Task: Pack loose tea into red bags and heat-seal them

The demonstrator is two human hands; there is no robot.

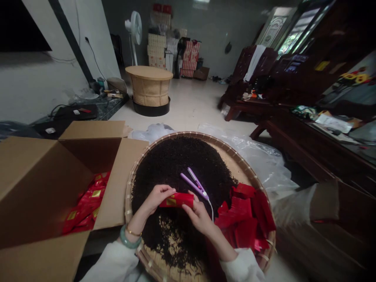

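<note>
A small red packet (173, 200) with a gold label lies level between my two hands, above the woven tray (235, 154). My left hand (158, 197) grips its left end, thumb and fingers closed on it. On its right end my right hand (200, 213) is closed, thumb in front. Dark, thin tea-like leaves (164, 164) cover much of the tray. Just beyond the packet, a purple mini hair straightener (195, 185) with a white cord rests on the leaves, its jaws apart. A pile of red packets (242, 219) is at the tray's right side.
An open cardboard box (38, 188) at the left contains several red packets (88, 199). Clear plastic sheeting (258, 156) lies beyond the tray. A round woven drum-shaped stand (149, 88), a white fan (136, 29) and a dark wooden bench (317, 145) stand farther off.
</note>
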